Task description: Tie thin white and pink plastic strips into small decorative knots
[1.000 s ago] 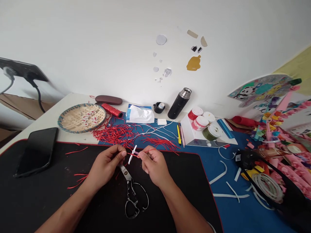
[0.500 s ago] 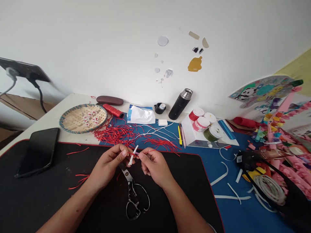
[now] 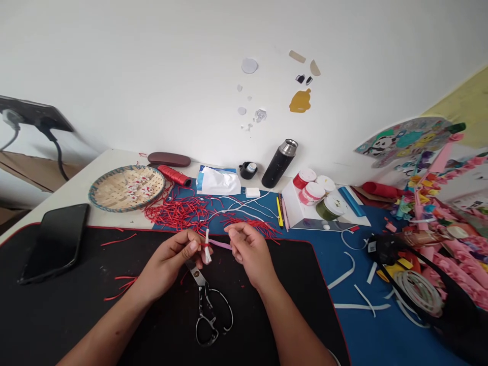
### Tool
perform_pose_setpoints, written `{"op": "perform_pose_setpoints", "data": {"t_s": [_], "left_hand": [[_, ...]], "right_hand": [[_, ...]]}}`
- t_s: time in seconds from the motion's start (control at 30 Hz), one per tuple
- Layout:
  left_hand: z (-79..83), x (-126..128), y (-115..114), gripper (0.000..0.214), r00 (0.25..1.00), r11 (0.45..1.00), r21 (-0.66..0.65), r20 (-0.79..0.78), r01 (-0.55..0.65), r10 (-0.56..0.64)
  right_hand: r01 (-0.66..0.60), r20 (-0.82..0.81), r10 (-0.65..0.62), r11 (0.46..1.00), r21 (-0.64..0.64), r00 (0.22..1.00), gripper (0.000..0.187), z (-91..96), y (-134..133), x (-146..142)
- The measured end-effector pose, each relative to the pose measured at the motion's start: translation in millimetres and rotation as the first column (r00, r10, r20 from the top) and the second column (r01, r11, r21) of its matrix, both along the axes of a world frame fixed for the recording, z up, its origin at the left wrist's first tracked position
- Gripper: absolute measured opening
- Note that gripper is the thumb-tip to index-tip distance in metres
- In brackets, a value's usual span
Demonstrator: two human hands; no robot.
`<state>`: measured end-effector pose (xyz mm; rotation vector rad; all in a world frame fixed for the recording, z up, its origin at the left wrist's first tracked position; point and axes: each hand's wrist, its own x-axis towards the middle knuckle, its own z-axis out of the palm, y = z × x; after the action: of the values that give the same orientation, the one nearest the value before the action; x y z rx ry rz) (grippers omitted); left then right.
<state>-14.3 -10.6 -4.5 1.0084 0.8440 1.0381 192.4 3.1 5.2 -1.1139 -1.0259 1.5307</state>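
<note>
First-person view of two bare hands working over a black mat on a worktop. Take the scissors as landmark: they lie on the mat, handles toward the wearer, blades pointing away and partly hidden by the left hand.

Just beyond the visible blades and slightly to their right is a small white strip. Its long axis runs away from the wearer, and red cord crosses its middle. The left hand is nearer: its thumb and forefinger are pinched closed on the cord, touching the strip.

From the strip a pink band runs rightward, roughly crosswise, to the right hand, beyond and right of the scissors. That hand is loosely curled, thumb near forefinger; whether it grips the band cannot be told.

Beyond the scissors lies a heap of red cords.
</note>
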Motion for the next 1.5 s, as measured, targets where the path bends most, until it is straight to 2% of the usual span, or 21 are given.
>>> {"op": "perform_pose_setpoints", "data": {"t_s": [0.13,0.23,0.4,0.87,1.03,1.17,1.33,1.5], "left_hand": [[0.3,3,-1,0.033,0.993,0.995,-0.073,0.095,0.071,-0.064],[4.1,5,0,0.033,0.986,0.988,-0.141,0.161,0.065,-0.042],[6.4,7,1,0.034,0.978,0.977,-0.199,0.205,0.078,-0.036],[1.7,10,0,0.038,0.984,0.961,-0.257,0.169,0.100,-0.057],[-1.5,7,1,0.036,0.996,0.976,-0.207,0.071,0.059,-0.045],[-1.7,3,1,0.039,0.992,0.988,-0.122,-0.072,0.097,-0.106],[4.6,5,2,0.037,0.961,0.990,-0.108,-0.250,0.095,-0.120],[11.3,9,4,0.038,0.935,0.991,-0.103,-0.334,0.086,-0.116]], "right_hand": [[-0.203,-0.048,0.200,0.978,-0.051,0.979,0.040,-0.7,-4,-5],[-0.262,-0.127,0.248,0.960,-0.104,0.960,0.044,-1.8,-6,-8],[-0.252,-0.164,0.229,0.959,-0.131,0.959,0.045,-1.2,-8,-11],[-0.235,-0.148,0.214,0.961,-0.145,0.966,0.044,-1.2,-9,-12],[-0.164,-0.065,0.158,0.982,-0.091,0.985,0.042,-8.1,-7,-11],[-0.155,-0.003,0.155,0.987,-0.048,0.988,0.039,-11.4,-7,-10],[-0.110,0.113,0.110,0.994,0.001,0.988,0.032,-10.6,-7,-9],[-0.117,0.182,0.109,0.993,0.031,0.977,0.025,-7.8,-8,-9]]}}
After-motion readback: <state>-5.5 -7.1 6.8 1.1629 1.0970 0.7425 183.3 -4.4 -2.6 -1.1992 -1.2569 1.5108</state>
